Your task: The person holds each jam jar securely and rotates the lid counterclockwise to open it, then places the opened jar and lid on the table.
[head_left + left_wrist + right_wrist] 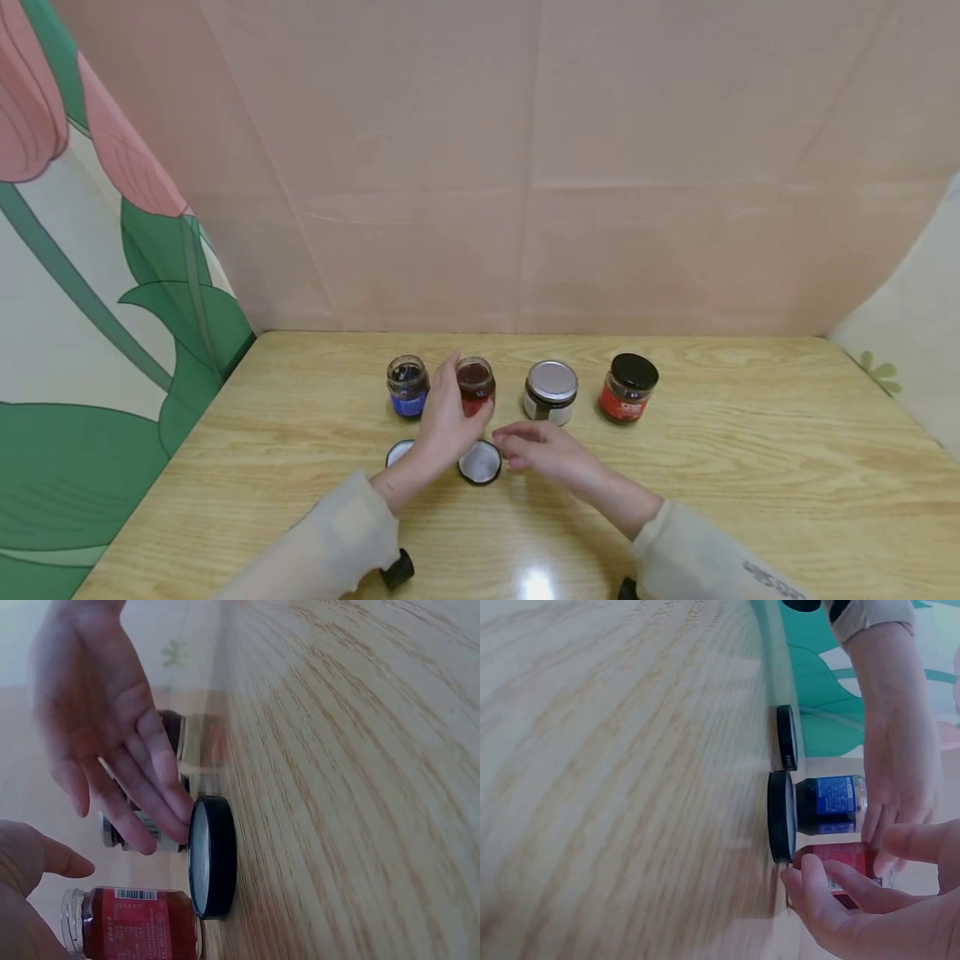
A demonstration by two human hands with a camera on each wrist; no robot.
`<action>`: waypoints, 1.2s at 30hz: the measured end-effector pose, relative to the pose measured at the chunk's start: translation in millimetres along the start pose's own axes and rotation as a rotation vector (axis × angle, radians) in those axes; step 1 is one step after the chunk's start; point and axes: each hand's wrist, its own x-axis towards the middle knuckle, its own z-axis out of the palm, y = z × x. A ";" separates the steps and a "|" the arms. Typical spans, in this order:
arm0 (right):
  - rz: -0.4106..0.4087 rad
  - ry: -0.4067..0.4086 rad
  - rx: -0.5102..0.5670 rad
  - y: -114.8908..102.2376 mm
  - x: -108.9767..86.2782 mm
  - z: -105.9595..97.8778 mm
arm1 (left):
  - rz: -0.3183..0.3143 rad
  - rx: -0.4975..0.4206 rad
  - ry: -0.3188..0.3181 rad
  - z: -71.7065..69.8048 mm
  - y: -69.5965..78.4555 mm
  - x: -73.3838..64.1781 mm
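Curled around the open red-labelled jar [476, 386], the left hand [444, 422] grips it from the side where it stands upright on the wooden table [750, 492], second from the left in a row of four. The right hand [542, 448] hovers with relaxed, slightly spread fingers, holding nothing, its fingertips just beside a black lid [480, 462] that lies upside down, white lining up, in front of the held jar; whether they touch the lid is hard to tell.

A peach backdrop [525, 167] rises behind the table, and a cloth printed with green leaves and pink tulips [97, 333] hangs at the left.

Dark reddish contents fill the held jar. Just left of it stands an open blue-labelled jar [407, 386] holding something dark. To the right, apart from the held jar, stands a jar with a silver lid [551, 390], closed, and beyond that a red-labelled jar with a black lid [628, 387], also closed.

A second upturned lid [398, 452] lies in front of the blue-labelled jar, partly hidden by the left wrist.
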 end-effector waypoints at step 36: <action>-0.080 0.348 -0.144 3.3 -34.1 -58.0 | 0.179 0.071 -0.012 11.9 42.6 2.6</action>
